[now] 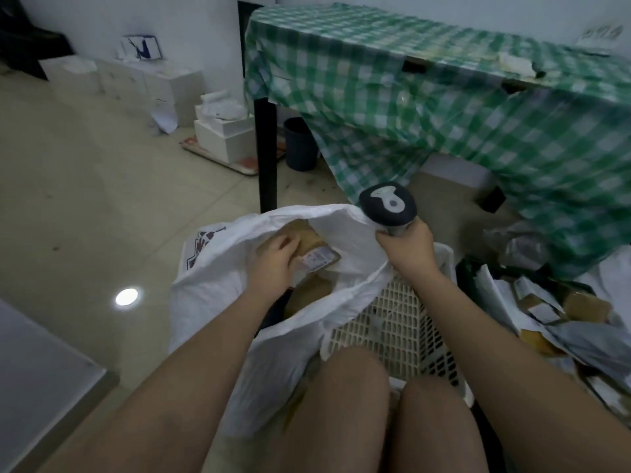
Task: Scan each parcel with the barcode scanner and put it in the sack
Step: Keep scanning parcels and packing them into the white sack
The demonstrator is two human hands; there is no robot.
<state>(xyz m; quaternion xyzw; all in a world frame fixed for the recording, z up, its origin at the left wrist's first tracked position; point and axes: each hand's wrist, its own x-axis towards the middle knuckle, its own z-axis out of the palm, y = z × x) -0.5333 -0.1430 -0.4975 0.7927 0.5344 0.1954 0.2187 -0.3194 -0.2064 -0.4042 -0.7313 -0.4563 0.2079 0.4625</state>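
A white woven sack (218,285) stands open in front of my knees. My left hand (273,264) reaches into its mouth and grips a brown cardboard parcel (316,249) with a white shipping label. More brown parcels lie deeper in the sack. My right hand (408,249) holds the dark barcode scanner (387,206) by its handle, head up, and also pinches the sack's right rim against it.
A white plastic basket (403,322) sits under my right arm. A heap of grey and brown parcels (563,312) lies on the floor at right. A table with a green checked cloth (426,97) stands ahead, a dark bin (300,145) under it. White boxes (225,131) line the far wall.
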